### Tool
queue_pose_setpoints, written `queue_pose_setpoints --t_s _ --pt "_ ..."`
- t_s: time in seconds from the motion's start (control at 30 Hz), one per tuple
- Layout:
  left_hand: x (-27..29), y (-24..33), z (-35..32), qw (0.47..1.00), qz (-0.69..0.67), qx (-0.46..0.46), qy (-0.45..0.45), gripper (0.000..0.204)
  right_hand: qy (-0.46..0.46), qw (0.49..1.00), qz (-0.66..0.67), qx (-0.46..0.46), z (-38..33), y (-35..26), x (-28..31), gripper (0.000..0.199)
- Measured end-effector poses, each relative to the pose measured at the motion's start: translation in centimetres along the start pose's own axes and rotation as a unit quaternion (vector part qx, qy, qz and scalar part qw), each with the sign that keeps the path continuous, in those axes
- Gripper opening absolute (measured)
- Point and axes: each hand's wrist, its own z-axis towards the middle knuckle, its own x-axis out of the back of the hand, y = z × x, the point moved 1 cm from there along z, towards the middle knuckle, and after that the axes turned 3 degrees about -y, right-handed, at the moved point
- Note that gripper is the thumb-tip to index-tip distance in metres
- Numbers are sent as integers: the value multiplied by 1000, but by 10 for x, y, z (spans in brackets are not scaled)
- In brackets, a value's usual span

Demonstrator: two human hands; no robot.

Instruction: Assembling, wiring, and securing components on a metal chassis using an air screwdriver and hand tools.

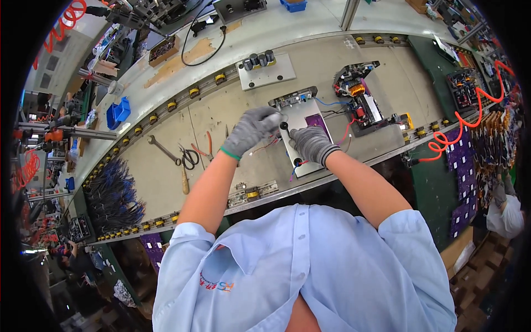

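Nearest is the person's light-blue shirt (301,265), with the bench's near roller rail just beyond it. On the left lies a heap of dark cables (113,191), and farther right a wooden-handled tool (185,180), black-handled scissors (188,158), red-handled pliers (205,146) and an open-ended wrench (164,149). In the middle, the white flat unit (298,117) lies on the bench beneath both gloved hands, loose wires around it. The right hand (312,145) bends its fingers over the unit; the left hand (251,133) is beside its left edge, fingers curled and blurred. The hands are close to each other, but I cannot tell whether either grips anything. To the right stands an open circuit assembly (359,102) with an orange coil. Farther off are a pale plate (268,77) bearing dark cylinders and, far left, a blue bin (118,113).
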Motion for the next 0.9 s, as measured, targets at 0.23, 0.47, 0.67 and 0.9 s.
queue_pose_setpoints --t_s 0.23,0.47,0.67,0.9 --pt "-48 -179 -16 717 -473 481 175 42 -6 1000 -7 11 2 2 2 30" --pt "-56 -235 -16 715 -570 209 345 16 12 998 -47 -32 -37 -27 39 37" --pt "-53 -210 -28 713 -542 340 287 23 197 967 34 156 -34 -72 60 32" --pt "-56 -195 -7 725 -549 208 360 24 100 982 53 150 -14 -99 28 33"
